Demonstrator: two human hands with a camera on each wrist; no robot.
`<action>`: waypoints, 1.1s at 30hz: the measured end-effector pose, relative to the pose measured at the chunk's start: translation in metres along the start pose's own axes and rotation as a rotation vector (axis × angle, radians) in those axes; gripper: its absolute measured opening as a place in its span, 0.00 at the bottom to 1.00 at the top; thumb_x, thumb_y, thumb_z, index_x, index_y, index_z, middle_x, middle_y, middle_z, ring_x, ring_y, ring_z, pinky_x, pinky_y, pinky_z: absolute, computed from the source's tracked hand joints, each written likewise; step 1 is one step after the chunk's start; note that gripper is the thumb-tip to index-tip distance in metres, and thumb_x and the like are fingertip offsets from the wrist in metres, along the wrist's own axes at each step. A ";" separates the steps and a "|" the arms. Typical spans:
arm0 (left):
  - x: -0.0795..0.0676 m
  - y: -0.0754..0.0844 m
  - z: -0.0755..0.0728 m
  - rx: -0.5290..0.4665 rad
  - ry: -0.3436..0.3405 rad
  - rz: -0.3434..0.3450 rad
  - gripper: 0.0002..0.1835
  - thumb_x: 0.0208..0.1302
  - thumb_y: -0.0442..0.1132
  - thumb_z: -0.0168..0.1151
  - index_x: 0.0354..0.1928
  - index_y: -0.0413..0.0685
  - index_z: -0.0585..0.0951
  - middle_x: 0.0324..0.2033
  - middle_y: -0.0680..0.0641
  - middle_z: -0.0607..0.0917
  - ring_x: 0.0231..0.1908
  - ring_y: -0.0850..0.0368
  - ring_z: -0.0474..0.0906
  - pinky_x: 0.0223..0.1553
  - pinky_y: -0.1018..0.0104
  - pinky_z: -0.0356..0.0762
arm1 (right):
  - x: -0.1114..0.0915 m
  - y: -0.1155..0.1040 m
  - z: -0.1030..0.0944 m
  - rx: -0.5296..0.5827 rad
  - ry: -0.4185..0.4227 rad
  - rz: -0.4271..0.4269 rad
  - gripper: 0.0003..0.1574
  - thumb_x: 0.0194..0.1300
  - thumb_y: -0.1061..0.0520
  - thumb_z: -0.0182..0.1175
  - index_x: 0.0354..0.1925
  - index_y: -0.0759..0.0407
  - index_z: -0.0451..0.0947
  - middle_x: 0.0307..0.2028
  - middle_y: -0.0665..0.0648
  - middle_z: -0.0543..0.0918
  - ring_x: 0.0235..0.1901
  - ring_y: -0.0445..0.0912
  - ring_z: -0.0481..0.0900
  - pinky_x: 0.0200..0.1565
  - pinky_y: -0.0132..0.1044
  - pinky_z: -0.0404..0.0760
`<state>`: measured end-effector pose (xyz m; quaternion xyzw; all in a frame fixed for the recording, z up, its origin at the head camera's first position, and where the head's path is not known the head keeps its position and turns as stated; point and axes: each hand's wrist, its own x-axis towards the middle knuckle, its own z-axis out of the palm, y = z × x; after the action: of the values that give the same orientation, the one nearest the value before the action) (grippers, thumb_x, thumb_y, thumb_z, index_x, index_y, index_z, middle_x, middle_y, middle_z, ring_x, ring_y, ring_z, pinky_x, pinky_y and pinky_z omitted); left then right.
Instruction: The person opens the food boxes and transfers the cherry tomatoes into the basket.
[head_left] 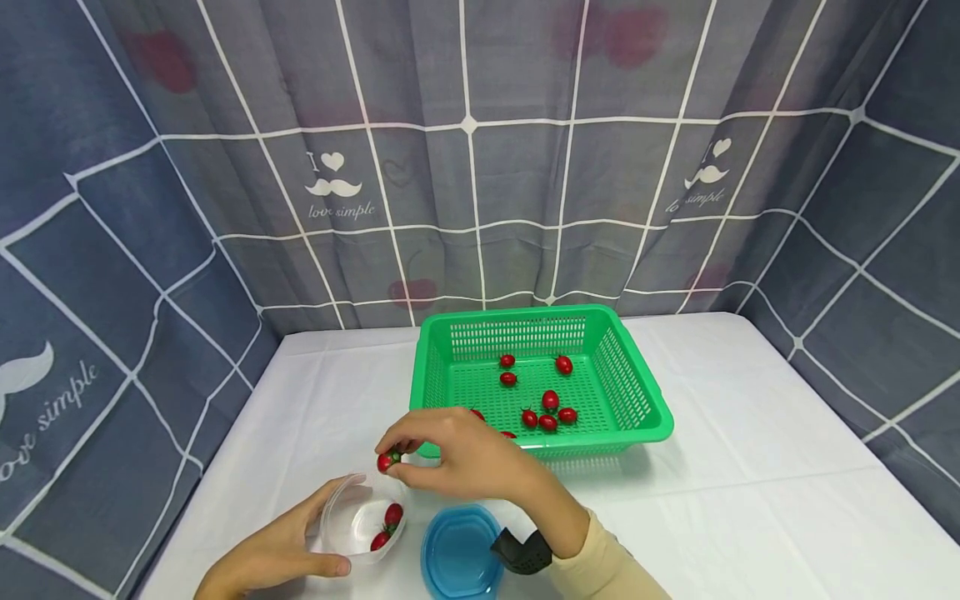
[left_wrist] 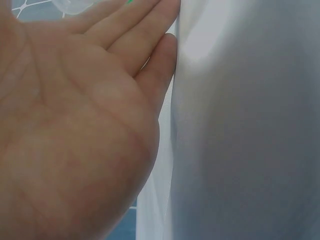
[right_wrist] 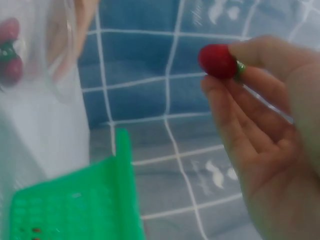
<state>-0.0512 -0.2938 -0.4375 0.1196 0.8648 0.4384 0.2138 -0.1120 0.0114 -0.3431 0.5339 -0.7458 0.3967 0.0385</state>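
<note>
My right hand [head_left: 468, 454] pinches a red cherry tomato [head_left: 387, 461] with a green stem between thumb and fingertips. It holds the tomato just above the far rim of a clear plastic container [head_left: 352, 527]. The right wrist view shows the same tomato [right_wrist: 218, 61] at the fingertips. Inside the container lie red tomatoes [head_left: 393, 514] against its right side. My left hand [head_left: 273, 542] rests around the container's left side, fingers straight along it and thumb at the front. In the left wrist view its palm [left_wrist: 75, 125] faces the camera; the thumb is out of sight.
A green basket [head_left: 652, 421] with several cherry tomatoes stands behind the right hand. Beside the container, near the right wrist, lies a blue lid-like dish [head_left: 461, 550]. White cloth [head_left: 750, 467] covers the table; grey checked curtains [head_left: 517, 183] surround it.
</note>
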 end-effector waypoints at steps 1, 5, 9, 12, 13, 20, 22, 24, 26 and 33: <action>0.000 0.000 0.000 0.006 0.005 0.001 0.51 0.58 0.45 0.77 0.80 0.52 0.58 0.75 0.40 0.65 0.68 0.51 0.63 0.64 0.26 0.64 | -0.001 0.000 -0.003 0.011 0.016 0.001 0.13 0.68 0.58 0.69 0.51 0.54 0.84 0.45 0.47 0.88 0.45 0.31 0.82 0.49 0.20 0.79; -0.001 -0.001 0.001 0.014 0.013 0.020 0.50 0.58 0.44 0.77 0.79 0.54 0.60 0.75 0.41 0.65 0.64 0.71 0.63 0.65 0.29 0.64 | -0.006 0.001 -0.017 0.042 0.065 0.024 0.14 0.67 0.60 0.69 0.51 0.54 0.84 0.45 0.47 0.87 0.45 0.34 0.82 0.48 0.24 0.82; -0.001 -0.001 0.001 0.011 0.013 0.021 0.51 0.57 0.44 0.78 0.79 0.55 0.59 0.74 0.41 0.66 0.63 0.71 0.63 0.65 0.29 0.64 | -0.012 0.004 -0.029 0.025 0.114 0.063 0.13 0.66 0.58 0.71 0.50 0.53 0.84 0.43 0.44 0.86 0.44 0.34 0.82 0.48 0.27 0.83; 0.000 0.001 0.002 0.000 0.020 -0.003 0.52 0.56 0.45 0.78 0.79 0.53 0.59 0.74 0.41 0.66 0.66 0.56 0.64 0.65 0.25 0.63 | -0.016 0.010 -0.039 0.007 0.157 0.082 0.13 0.66 0.56 0.71 0.49 0.52 0.85 0.43 0.43 0.86 0.44 0.34 0.83 0.49 0.31 0.84; 0.001 0.001 0.002 -0.004 0.023 -0.014 0.52 0.56 0.46 0.79 0.79 0.53 0.59 0.74 0.41 0.66 0.67 0.52 0.63 0.65 0.24 0.62 | -0.018 0.012 -0.042 -0.002 0.173 0.093 0.12 0.66 0.56 0.71 0.49 0.51 0.85 0.42 0.42 0.86 0.44 0.34 0.83 0.49 0.32 0.84; 0.000 0.002 0.003 -0.012 0.028 -0.012 0.53 0.55 0.45 0.80 0.79 0.52 0.59 0.74 0.40 0.66 0.67 0.50 0.63 0.65 0.20 0.58 | -0.033 0.031 -0.064 -0.098 0.293 0.192 0.12 0.65 0.55 0.73 0.47 0.49 0.86 0.41 0.43 0.86 0.41 0.39 0.83 0.44 0.33 0.84; 0.000 0.002 0.002 -0.010 0.027 -0.008 0.53 0.55 0.45 0.79 0.79 0.52 0.59 0.74 0.40 0.66 0.66 0.51 0.64 0.65 0.20 0.58 | -0.037 0.036 -0.068 -0.144 0.311 0.208 0.12 0.65 0.55 0.73 0.46 0.50 0.86 0.41 0.43 0.86 0.39 0.39 0.84 0.43 0.33 0.84; 0.000 0.002 0.003 -0.009 0.028 -0.007 0.53 0.55 0.45 0.79 0.79 0.52 0.59 0.74 0.40 0.66 0.66 0.50 0.64 0.64 0.20 0.59 | -0.039 0.040 -0.072 -0.182 0.318 0.221 0.12 0.65 0.56 0.72 0.47 0.51 0.86 0.42 0.44 0.86 0.39 0.39 0.84 0.43 0.33 0.84; 0.000 0.002 0.003 -0.008 0.028 -0.009 0.53 0.55 0.45 0.80 0.79 0.52 0.59 0.74 0.39 0.66 0.67 0.46 0.63 0.64 0.21 0.59 | -0.042 0.043 -0.074 -0.206 0.314 0.234 0.12 0.66 0.57 0.71 0.48 0.52 0.85 0.43 0.45 0.86 0.40 0.39 0.85 0.45 0.34 0.85; 0.000 0.000 0.003 -0.004 0.031 -0.017 0.53 0.55 0.45 0.79 0.79 0.52 0.59 0.74 0.40 0.67 0.66 0.49 0.64 0.65 0.23 0.61 | -0.047 0.051 -0.080 -0.251 0.323 0.326 0.12 0.70 0.57 0.68 0.50 0.55 0.85 0.45 0.48 0.88 0.45 0.43 0.86 0.50 0.41 0.86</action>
<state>-0.0503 -0.2914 -0.4387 0.1050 0.8680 0.4401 0.2044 -0.1632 0.1036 -0.3392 0.3275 -0.8494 0.3822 0.1586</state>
